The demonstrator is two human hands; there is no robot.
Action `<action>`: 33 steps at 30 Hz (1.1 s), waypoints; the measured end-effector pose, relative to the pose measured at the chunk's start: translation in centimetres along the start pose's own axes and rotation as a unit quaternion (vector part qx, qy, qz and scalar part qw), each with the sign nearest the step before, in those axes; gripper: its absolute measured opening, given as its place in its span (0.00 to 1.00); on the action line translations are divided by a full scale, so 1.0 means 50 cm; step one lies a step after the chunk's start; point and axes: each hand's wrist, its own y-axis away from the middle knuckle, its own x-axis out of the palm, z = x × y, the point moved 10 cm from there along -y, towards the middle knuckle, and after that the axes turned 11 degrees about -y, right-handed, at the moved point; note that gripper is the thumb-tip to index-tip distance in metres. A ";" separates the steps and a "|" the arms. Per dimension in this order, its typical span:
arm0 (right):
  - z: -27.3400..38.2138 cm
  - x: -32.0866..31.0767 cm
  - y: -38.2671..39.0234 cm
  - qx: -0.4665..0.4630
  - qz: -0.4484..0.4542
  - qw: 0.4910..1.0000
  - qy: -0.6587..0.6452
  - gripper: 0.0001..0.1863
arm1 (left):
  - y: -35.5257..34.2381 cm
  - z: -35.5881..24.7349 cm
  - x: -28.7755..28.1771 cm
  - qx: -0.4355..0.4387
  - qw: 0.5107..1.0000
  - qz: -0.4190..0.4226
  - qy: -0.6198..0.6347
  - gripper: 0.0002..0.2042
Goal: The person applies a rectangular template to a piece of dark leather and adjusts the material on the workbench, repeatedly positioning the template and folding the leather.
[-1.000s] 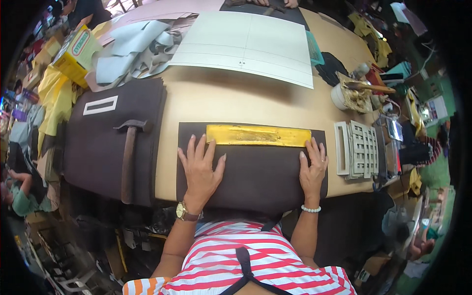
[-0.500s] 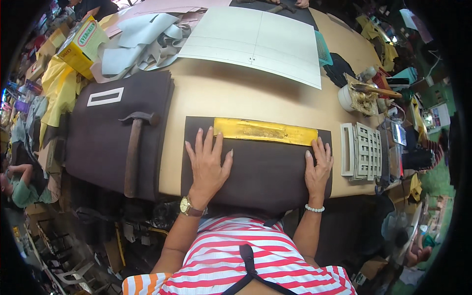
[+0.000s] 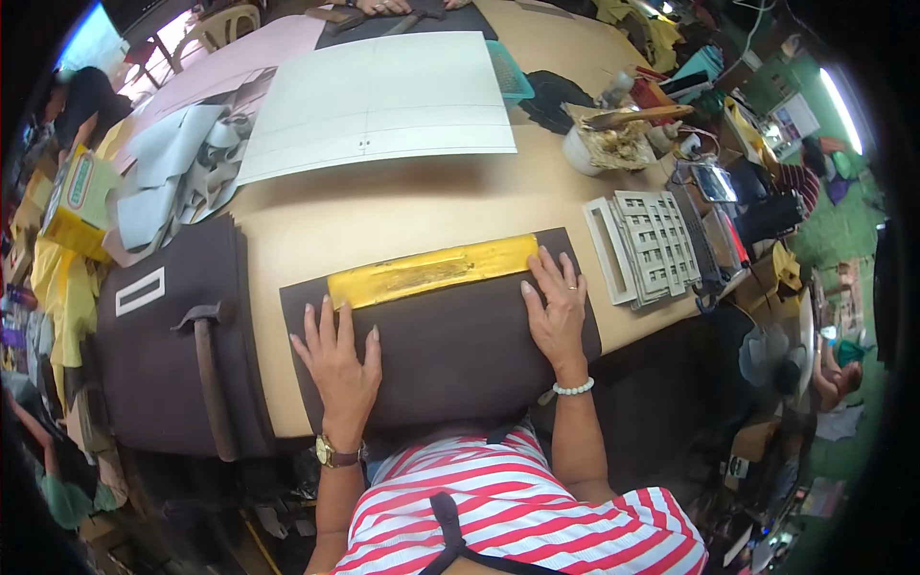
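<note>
A dark brown sheet lies at the table's near edge. Along its far side rests a long yellow strip with a worn, brownish middle. My left hand is flat on the sheet, fingers spread, fingertips at the strip's left end. At the right end, my right hand is also laid flat with fingers apart, its fingertips touching the strip's end. Neither hand grips anything. To the left, a hammer lies on a stack of dark sheets, near a white rectangular frame.
A large white marked sheet lies farther back, with grey scraps left of it. At right are slotted pale templates and a white pot with a brush across it. Across the table, another person's hands are near a hammer.
The whole view has swung, so the table and its contents appear shifted left and tilted. Both hands stay spread on the dark sheet by the yellow strip's ends.
</note>
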 end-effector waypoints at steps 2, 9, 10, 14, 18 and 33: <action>0.000 -0.001 0.001 -0.002 0.000 1.000 0.003 0.21 | 0.000 0.002 0.002 -0.001 1.000 0.002 -0.002 0.24; 0.034 -0.004 -0.009 -0.037 -0.013 0.997 0.067 0.17 | -0.012 -0.036 -0.031 0.054 0.990 -0.005 -0.128 0.22; 0.044 -0.007 -0.014 -0.053 -0.012 0.995 0.090 0.17 | -0.017 -0.042 -0.024 0.072 0.990 0.011 -0.124 0.22; 0.047 -0.014 -0.029 -0.062 0.018 0.993 0.095 0.15 | -0.049 -0.058 -0.011 0.127 0.985 0.044 -0.108 0.21; 0.030 -0.078 -0.016 -0.115 -0.004 0.974 0.193 0.21 | -0.065 -0.088 -0.027 0.176 0.978 0.008 -0.108 0.19; 0.068 -0.256 0.009 -0.193 -0.137 0.960 0.150 0.14 | -0.084 -0.093 -0.035 0.217 0.971 0.007 -0.096 0.13</action>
